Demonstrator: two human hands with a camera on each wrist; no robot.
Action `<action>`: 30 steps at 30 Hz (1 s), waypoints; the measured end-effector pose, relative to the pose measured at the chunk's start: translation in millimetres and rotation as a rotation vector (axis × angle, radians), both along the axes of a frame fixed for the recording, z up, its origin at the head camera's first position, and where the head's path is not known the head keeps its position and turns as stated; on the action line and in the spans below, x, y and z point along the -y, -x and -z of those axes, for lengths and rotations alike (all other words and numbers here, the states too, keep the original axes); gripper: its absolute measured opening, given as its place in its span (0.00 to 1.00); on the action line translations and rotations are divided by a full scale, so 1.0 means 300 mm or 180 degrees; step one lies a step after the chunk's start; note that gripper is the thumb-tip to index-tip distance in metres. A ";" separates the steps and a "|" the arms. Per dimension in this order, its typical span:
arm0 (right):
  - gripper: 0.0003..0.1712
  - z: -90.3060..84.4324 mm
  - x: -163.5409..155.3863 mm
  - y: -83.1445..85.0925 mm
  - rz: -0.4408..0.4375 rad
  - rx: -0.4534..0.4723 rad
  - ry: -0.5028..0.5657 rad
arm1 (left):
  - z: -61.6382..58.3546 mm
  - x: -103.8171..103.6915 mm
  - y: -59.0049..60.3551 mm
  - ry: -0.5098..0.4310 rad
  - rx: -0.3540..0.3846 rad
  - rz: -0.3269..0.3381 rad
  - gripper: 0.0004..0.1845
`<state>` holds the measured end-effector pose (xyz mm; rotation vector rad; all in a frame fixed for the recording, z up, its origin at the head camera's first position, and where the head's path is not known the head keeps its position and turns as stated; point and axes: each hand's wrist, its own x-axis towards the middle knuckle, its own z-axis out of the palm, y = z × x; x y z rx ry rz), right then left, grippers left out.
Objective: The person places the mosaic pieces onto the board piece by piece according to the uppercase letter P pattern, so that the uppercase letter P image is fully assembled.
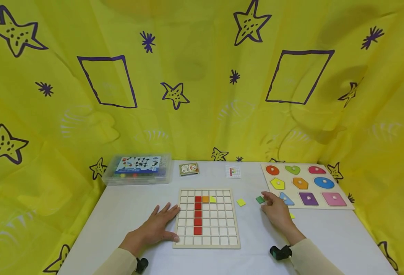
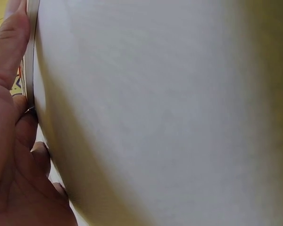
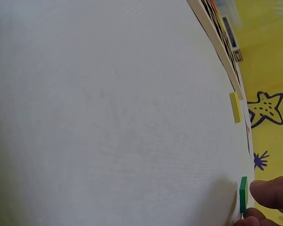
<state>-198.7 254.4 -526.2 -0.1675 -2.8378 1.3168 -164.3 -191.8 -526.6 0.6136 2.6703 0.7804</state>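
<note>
A wooden grid board point(image 1: 206, 244) lies at the middle of the white table. It holds a column of red tiles point(image 1: 197, 214), with an orange tile point(image 1: 205, 199) and a yellow-green tile point(image 1: 213, 199) in the top row beside it. My left hand point(image 1: 158, 224) lies flat on the table, its thumb point(image 2: 9, 42) along the board's left edge point(image 2: 31, 56). My right hand point(image 1: 274, 208) rests palm down to the right of the board, its fingertips point(image 3: 273, 193) right next to a loose green tile point(image 1: 260, 199) point(image 3: 243, 194). A yellow tile point(image 1: 241, 202) point(image 3: 235, 107) lies between that hand and the board.
A shape puzzle board point(image 1: 346, 204) with coloured knob pieces sits at the back right. A clear plastic box point(image 1: 138, 170), a small card box point(image 1: 189, 169) and a pattern card point(image 1: 232, 172) line the back edge. Another yellow tile point(image 1: 292, 216) peeks out by my right hand. Yellow cloth surrounds the table.
</note>
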 end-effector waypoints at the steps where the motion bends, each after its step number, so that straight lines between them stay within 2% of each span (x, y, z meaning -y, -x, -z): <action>1: 0.30 0.001 0.001 0.000 -0.0003 0.0008 -0.0009 | 0.000 0.000 0.000 -0.0004 0.0003 -0.0003 0.59; 5: 0.29 -0.002 0.009 -0.006 -0.0010 0.0129 0.0064 | 0.002 -0.001 0.002 -0.0008 -0.0005 0.0009 0.58; 9: 0.27 -0.003 0.016 -0.010 -0.0018 0.0090 0.0089 | 0.004 0.000 0.005 0.0013 -0.0013 0.0003 0.58; 14: 0.26 0.014 0.019 0.005 -0.0030 -0.0002 -0.0021 | 0.007 0.001 0.006 0.0009 0.0018 -0.0006 0.59; 25: 0.24 0.041 0.029 0.042 -0.0037 0.0071 -0.0242 | 0.004 -0.002 0.005 -0.0001 0.0004 -0.0021 0.58; 30: 0.19 0.041 0.035 0.044 -0.0079 0.0073 -0.0273 | -0.002 -0.001 0.002 -0.0001 -0.0027 -0.0029 0.58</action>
